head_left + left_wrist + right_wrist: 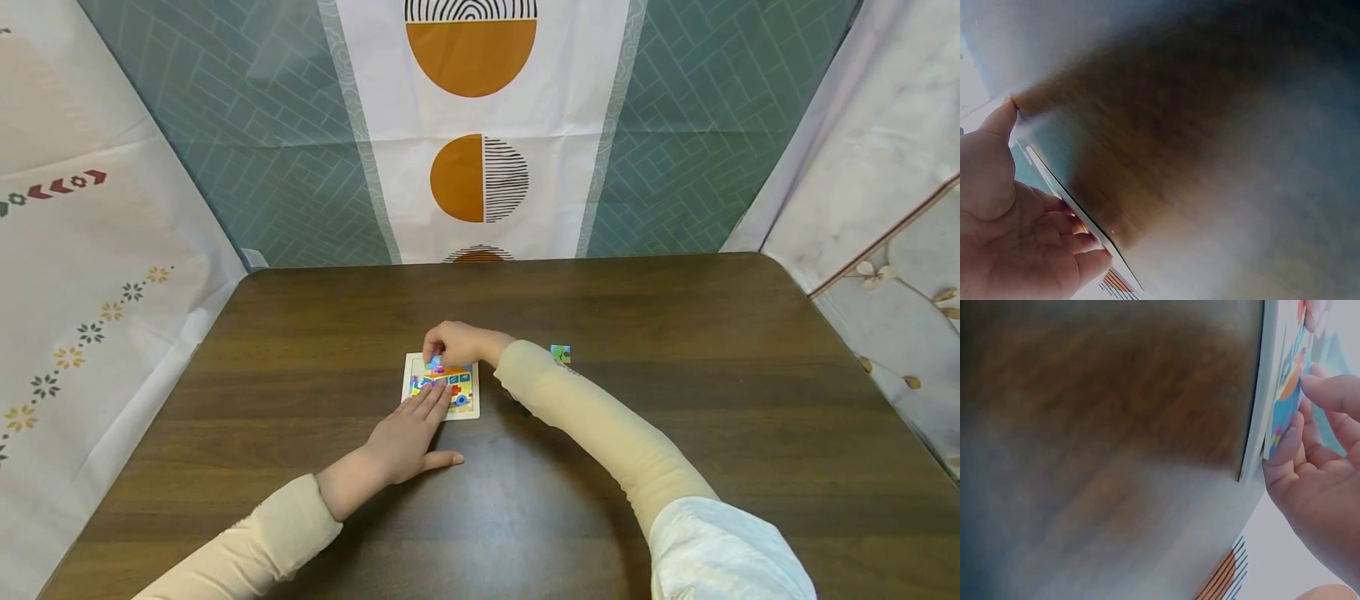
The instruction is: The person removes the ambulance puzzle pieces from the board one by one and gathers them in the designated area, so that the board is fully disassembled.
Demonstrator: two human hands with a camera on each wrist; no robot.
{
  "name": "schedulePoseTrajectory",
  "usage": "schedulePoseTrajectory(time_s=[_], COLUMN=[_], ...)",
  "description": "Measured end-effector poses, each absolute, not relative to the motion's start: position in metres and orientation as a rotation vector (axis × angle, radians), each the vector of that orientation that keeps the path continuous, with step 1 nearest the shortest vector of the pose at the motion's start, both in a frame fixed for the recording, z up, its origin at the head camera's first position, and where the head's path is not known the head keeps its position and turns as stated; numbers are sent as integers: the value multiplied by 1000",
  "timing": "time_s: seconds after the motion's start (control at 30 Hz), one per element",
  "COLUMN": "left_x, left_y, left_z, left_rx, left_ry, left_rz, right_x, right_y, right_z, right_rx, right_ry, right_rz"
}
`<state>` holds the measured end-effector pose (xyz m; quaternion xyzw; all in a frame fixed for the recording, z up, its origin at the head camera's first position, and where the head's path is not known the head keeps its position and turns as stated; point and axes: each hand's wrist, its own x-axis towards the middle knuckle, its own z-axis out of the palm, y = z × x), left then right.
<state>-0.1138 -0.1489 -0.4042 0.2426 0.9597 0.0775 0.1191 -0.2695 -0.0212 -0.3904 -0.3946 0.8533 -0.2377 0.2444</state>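
Note:
A small square jigsaw puzzle board [409, 365] with a pale frame and a bright vehicle picture lies flat on the table. My left hand [401, 437] rests on its lower left part, fingers straight, thumb spread out over the tabletop. At the board's top edge my right hand [461, 342] pinches a blue puzzle piece [433, 362] between thumb and fingers; the hand partly covers it. In the right wrist view, the thumb and fingertips are right at the picture's edge, beside the board's rim [1259, 394]. The left palm [1007, 244] shows from below in the left wrist view.
One loose green and blue puzzle piece [560, 353] lies on the table, right of the board and beyond the right forearm. The dark wooden table [720, 350] reaches back to a patterned curtain [292, 167], with light cloths hanging at both sides.

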Motion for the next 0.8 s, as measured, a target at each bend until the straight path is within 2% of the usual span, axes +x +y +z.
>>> schedulePoseTrajectory(time_s=[0.8], left_x=[-115], left_y=[-150], left_z=[-407], left_rx=[694], left_ry=[2809], left_rz=[208], right_x=[-265], right_y=[-29], right_z=[-381], right_rx=[-943], right_ry=[2411], right_rz=[-580])
